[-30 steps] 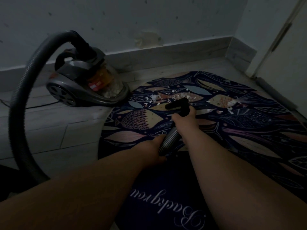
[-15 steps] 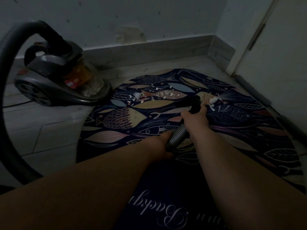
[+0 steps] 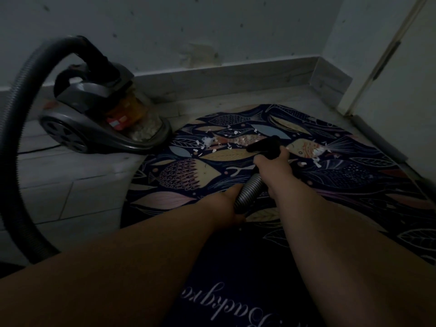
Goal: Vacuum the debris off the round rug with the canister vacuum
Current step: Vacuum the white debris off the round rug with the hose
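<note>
Two bare forearms fill the near edge, and the light is dim all round. Between them, white script (image 3: 226, 300) on the round rug (image 3: 354, 185) runs off the bottom of the frame, so the word is cut short.

Ahead of that, the left hand (image 3: 225, 206) wraps the ribbed hose (image 3: 250, 192) from the 9 o'clock side, thumb on top, fingers tucked underneath and out of sight. Just beyond, the right hand (image 3: 273, 165) grips the black nozzle (image 3: 265, 143). Its fingers curl round the far side and are mostly hidden by the back of the hand.

The nozzle mouth is a dark shape low over the rug, too murky to say whether it touches. Pale debris (image 3: 210, 142) lies scattered at the nozzle's 9 o'clock, with more flecks at its 3 o'clock.

Off the rug at its 10 o'clock, the canister vacuum (image 3: 101, 119) sits on the floor (image 3: 70, 185), with the hose arching from its top towards the left edge. Behind it are the skirting board (image 3: 236, 76) and the wall (image 3: 212, 24).
</note>
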A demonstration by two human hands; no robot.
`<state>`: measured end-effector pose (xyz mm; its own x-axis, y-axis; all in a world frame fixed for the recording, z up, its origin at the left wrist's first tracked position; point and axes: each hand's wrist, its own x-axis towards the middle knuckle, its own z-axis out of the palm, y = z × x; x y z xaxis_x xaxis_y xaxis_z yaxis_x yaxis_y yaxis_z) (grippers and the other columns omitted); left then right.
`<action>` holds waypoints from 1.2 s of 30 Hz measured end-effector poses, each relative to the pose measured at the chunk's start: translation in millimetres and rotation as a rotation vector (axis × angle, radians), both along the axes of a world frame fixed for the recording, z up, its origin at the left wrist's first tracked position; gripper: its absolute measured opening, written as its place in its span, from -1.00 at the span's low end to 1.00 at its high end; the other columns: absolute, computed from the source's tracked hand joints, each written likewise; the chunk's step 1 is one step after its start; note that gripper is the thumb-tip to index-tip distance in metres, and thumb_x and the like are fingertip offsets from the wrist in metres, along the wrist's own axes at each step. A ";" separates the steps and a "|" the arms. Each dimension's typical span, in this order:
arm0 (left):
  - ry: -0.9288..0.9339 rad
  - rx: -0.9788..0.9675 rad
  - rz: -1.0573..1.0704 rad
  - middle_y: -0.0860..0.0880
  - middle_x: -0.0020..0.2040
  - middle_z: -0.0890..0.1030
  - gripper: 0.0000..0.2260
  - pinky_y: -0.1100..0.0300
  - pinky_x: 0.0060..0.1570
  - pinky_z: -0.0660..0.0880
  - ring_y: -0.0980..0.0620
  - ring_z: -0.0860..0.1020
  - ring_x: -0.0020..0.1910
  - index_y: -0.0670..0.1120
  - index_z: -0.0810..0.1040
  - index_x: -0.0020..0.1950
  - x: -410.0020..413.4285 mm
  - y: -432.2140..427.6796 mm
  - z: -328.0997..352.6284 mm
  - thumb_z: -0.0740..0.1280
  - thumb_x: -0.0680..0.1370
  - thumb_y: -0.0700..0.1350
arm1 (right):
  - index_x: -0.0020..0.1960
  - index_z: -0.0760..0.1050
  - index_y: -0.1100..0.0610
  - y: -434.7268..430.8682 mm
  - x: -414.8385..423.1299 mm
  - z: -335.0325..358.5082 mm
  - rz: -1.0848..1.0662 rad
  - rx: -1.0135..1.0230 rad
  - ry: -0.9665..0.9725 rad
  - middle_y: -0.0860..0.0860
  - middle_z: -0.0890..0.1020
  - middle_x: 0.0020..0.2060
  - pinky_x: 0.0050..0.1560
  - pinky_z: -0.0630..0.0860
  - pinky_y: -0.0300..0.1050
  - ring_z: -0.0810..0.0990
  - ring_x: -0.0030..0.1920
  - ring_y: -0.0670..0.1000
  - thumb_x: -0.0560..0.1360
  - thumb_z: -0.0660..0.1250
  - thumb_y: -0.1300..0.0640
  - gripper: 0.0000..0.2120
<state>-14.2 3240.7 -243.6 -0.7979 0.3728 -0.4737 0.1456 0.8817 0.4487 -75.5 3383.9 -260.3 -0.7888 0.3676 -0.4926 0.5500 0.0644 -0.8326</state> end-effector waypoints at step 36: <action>0.027 -0.024 0.109 -0.12 0.40 0.39 -0.23 0.18 0.25 0.36 -0.09 0.42 0.33 0.02 -0.05 0.55 23.2 -81.3 2.4 0.37 0.50 0.00 | 0.59 -0.06 -0.11 -95.8 -1.7 1.9 0.206 0.003 0.042 0.14 0.42 0.35 0.20 0.52 0.16 0.50 0.11 0.16 0.49 0.34 0.08 -0.19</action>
